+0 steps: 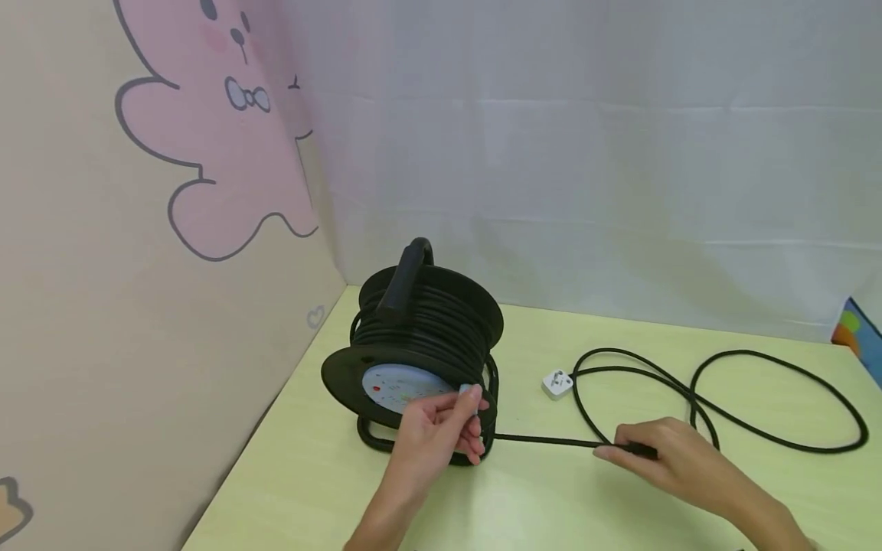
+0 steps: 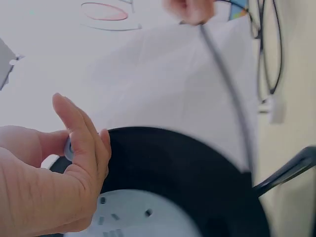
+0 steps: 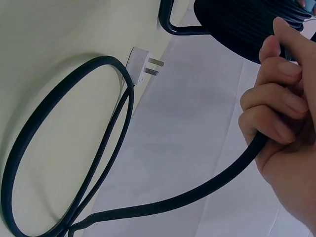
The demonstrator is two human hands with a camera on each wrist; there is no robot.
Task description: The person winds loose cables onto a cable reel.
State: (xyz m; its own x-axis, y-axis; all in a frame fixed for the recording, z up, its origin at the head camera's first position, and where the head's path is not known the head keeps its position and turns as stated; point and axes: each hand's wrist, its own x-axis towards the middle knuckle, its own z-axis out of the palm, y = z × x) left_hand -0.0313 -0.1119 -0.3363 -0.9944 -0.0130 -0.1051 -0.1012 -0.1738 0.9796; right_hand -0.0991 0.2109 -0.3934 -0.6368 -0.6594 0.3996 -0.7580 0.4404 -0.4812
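A black cable reel [image 1: 441,317] with a top handle [image 1: 403,287] stands on the table, wound with black cable. Its front carries a pale round socket panel [image 1: 393,385]. My left hand [image 1: 429,435] pinches a small light-blue knob [image 1: 465,388] at the reel's front rim between thumb and fingers; in the left wrist view the fingers mostly hide this knob [image 2: 69,149]. To the right, my right hand [image 1: 678,463] curls round the black cable [image 1: 544,440], which runs taut from the reel. Beyond that hand, in the right wrist view, the cable [image 3: 182,199] trails to loose loops.
The loose cable loops [image 1: 779,440] lie on the right of the pale green table [image 1: 276,490]. A white plug [image 1: 556,384] lies between reel and loops. A wall with a pink cartoon [image 1: 220,176] borders the left, and a white curtain [image 1: 586,153] hangs behind.
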